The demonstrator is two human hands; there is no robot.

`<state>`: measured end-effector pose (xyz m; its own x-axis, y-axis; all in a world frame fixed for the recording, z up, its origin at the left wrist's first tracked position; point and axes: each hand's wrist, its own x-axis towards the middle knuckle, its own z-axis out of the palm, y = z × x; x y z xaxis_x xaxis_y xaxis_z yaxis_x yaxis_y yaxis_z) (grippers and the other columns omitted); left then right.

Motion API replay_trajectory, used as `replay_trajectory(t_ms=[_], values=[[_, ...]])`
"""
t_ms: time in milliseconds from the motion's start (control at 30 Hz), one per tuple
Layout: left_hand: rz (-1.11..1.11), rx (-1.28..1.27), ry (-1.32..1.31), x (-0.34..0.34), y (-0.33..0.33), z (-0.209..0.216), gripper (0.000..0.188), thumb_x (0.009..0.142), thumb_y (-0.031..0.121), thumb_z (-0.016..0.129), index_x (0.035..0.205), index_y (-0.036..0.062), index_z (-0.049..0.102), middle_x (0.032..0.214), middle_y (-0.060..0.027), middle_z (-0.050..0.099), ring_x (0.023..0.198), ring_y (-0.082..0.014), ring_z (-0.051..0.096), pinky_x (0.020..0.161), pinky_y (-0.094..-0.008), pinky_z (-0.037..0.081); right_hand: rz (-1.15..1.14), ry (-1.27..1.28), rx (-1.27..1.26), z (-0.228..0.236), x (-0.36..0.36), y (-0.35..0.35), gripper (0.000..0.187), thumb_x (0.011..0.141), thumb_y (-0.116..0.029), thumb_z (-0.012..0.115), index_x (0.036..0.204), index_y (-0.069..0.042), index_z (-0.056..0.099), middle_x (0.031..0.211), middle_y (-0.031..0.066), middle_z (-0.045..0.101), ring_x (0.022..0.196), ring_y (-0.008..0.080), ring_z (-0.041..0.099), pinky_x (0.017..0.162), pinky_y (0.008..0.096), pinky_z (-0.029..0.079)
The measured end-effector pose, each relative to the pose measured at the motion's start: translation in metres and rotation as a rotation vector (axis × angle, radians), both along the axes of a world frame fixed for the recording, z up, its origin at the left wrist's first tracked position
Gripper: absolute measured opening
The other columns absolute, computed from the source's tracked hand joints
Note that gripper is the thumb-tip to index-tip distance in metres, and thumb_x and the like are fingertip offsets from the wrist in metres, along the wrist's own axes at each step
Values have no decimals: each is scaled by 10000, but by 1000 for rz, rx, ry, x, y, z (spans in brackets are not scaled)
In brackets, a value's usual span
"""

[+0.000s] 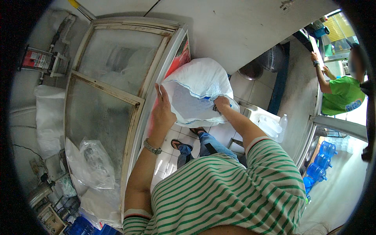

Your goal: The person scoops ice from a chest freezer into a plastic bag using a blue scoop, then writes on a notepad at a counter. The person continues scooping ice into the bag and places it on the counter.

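A large white woven sack (209,76) hangs in front of me with its mouth open toward me, showing a pale inside. My left hand (163,111) grips the sack's left rim, fingers pointing up along the edge, and a metal-banded watch (152,146) is on that wrist. At the right side of the mouth, my right hand (222,103) is closed at the rim. Some blue and a small dark patch show beside its fingers; what exactly they hold besides the sack's edge is hard to make out.
A frosted chest freezer with sliding glass lids (105,94) stands close on my left, clear plastic bags (98,164) lying on it. To the right are a white tub (260,117), a clear bottle (282,123) and blue water jugs (323,160). A person in a green shirt (344,94) stands beyond an opening.
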<state>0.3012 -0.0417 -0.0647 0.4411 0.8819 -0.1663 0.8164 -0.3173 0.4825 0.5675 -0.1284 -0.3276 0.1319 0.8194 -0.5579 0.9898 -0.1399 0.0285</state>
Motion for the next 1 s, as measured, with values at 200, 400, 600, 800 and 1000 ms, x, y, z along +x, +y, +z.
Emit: replay_trajectory(t_ms=[200,400,600,800,1000], values=[[-10,-26,33,-2,17,7,1056,595,-55,595,1476,10,15,1508,-296,105,1015,-469,573,764,-439,529,300,202,-159,13,16,18,258,726,-154,651,967,-69,686,1040,117,677,978,293,646,812,396,523],[-121,-32,175,-19,7,-3,802,639,-27,619,1387,-31,331,1460,-285,272,1047,-408,583,834,-434,510,313,286,-288,-3,13,17,402,672,-208,643,1036,-38,648,1021,152,669,981,314,633,826,423,518],[50,-59,-34,-28,-33,-26,735,668,18,651,1346,-67,378,1407,-294,363,1294,-378,403,1063,-408,349,233,341,-291,7,-26,-5,297,649,-151,654,923,-46,695,995,153,687,935,305,665,753,431,546],[90,-162,-242,-35,3,-13,931,636,23,657,1450,-41,209,1444,-279,332,1352,-355,336,1129,-350,253,221,546,-313,7,-73,3,335,593,-149,674,890,4,655,945,193,674,880,345,652,739,440,523],[18,-111,-256,-37,8,7,934,645,20,654,1450,-46,184,1430,-308,326,1327,-384,364,1110,-358,288,200,902,-326,-5,-94,-5,349,589,-216,704,844,18,652,759,177,669,694,288,640,651,389,510]])
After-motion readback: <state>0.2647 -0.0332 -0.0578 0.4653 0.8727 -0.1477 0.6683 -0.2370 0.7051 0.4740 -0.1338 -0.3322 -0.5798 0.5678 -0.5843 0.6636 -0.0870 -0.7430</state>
